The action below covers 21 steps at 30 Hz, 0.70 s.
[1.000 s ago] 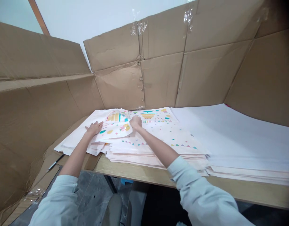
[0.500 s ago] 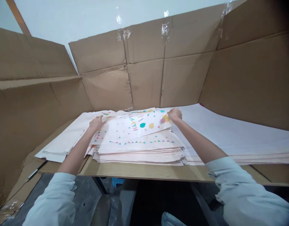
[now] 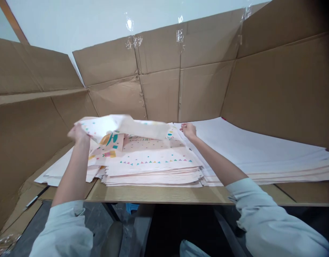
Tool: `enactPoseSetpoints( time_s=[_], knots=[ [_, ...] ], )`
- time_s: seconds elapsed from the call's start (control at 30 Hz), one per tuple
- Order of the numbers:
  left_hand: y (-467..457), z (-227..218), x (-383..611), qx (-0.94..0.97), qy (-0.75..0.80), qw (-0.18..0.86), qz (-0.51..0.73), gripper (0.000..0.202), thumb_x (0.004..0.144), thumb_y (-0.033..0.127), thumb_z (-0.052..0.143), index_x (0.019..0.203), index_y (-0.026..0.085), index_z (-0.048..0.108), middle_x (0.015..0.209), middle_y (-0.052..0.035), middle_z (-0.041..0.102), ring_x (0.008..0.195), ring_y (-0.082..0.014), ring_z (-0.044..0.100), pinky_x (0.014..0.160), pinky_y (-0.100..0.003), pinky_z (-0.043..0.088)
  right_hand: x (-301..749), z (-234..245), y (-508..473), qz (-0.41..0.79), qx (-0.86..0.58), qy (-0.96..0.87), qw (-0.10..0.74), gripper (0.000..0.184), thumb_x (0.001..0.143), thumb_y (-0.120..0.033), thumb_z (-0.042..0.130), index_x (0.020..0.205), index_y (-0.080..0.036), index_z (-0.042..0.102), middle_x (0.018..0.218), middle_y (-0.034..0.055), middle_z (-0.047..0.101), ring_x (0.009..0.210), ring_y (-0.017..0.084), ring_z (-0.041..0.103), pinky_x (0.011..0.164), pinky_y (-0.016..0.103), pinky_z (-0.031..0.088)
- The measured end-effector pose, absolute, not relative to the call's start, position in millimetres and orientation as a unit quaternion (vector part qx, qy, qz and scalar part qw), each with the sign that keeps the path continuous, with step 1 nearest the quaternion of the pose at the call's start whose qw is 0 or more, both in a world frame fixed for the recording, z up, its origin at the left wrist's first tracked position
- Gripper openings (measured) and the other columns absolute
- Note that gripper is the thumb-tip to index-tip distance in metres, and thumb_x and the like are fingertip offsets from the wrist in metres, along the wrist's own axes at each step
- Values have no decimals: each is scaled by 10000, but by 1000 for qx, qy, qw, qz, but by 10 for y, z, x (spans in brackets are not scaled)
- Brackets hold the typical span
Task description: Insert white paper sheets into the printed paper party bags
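Observation:
A stack of pale pink printed sheets (image 3: 153, 167) with coloured triangles lies on the wooden table (image 3: 164, 194). My left hand (image 3: 78, 134) is closed on the left edge of the top sheet (image 3: 121, 125) and holds it raised and curled, blurred by motion, above the stack. My right hand (image 3: 188, 130) rests at the stack's far right corner, fingers bent on the paper edge there. A lower pile of plain-side-up sheets (image 3: 60, 169) lies to the left under my left arm.
A wide stack of white sheets (image 3: 261, 150) fills the table's right side. Taped cardboard walls (image 3: 159, 78) stand behind and on both sides. A black pen (image 3: 36, 196) lies on cardboard at lower left. The table's front edge is near my elbows.
My left hand has lifted the top sheet's left edge up and leftward, so the sheet curls over. My right hand has let go of its corner and stays at the stack's far right.

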State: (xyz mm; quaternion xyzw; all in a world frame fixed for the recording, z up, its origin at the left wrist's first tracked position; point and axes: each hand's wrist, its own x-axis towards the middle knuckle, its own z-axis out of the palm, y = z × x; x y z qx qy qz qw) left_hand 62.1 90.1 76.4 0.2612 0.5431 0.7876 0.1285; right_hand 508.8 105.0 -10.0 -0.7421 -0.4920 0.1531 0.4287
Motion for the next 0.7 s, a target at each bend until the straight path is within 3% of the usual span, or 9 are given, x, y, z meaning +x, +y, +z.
enactPoseSetpoints(
  time_s=[0.1,0.13,0.27,0.33,0.4,0.47,0.53,0.6,0.7],
  knots=[
    [289,489,551,132,488,25,862,154,893,144,266,1033,83,289,1185,-114,420,1001,-60,497,804,-176,441,4729,-73,1006,184,-680,-547,452,316,850,-300,367,1067,-165,552,897,49,621,806,102,565,754,203,407],
    [86,318,628,129,455,53,880,168,884,131,298,1048,106,267,1217,-110,400,999,-51,504,801,-171,447,4602,-54,960,212,-658,-562,454,318,853,-309,363,1068,-160,544,922,53,617,788,99,567,735,199,412],
    [-467,-316,1421,179,398,318,841,188,785,92,470,956,149,417,1106,-60,522,928,-114,565,739,-217,494,4116,45,655,384,-595,-587,392,461,861,-448,297,882,-78,571,862,134,617,654,134,578,623,242,452],
    [-587,-457,1943,214,377,407,804,216,752,78,516,951,145,465,1068,-71,553,896,-127,582,751,-224,496,3924,74,477,529,-557,-580,274,683,791,-645,234,765,-52,571,764,185,609,620,185,582,572,289,465],
    [-647,-492,2403,261,336,517,743,244,750,99,531,987,122,478,1032,-112,574,872,-175,598,779,-301,500,3795,60,327,611,-521,-566,186,751,676,-756,306,756,-55,564,711,188,597,640,220,583,560,312,469],
    [-668,-490,2728,268,319,590,692,281,753,120,536,1023,87,469,993,-154,586,852,-203,607,808,-338,489,3739,-2,229,596,-531,-563,212,604,595,-642,566,803,-75,547,697,140,594,650,210,576,565,299,469],
    [-655,-498,2893,262,311,609,681,329,744,118,541,1059,89,451,1020,-156,576,843,-209,609,816,-363,485,3753,-92,180,586,-526,-536,305,410,558,-314,707,851,-96,521,744,93,594,663,175,569,583,270,471],
    [-600,-528,2903,267,314,587,697,390,726,104,550,1094,133,423,1104,-131,536,907,-206,587,829,-376,478,3828,-175,157,621,-481,-484,386,392,537,-81,640,901,-106,497,845,79,591,703,153,567,601,248,473],
    [-437,-565,2681,249,418,462,742,469,704,115,572,1123,168,368,1221,-118,431,1057,-191,498,881,-333,444,4008,-230,128,613,-439,-478,450,496,528,-23,558,1005,-124,469,940,74,574,718,143,557,564,232,469]
  ],
)
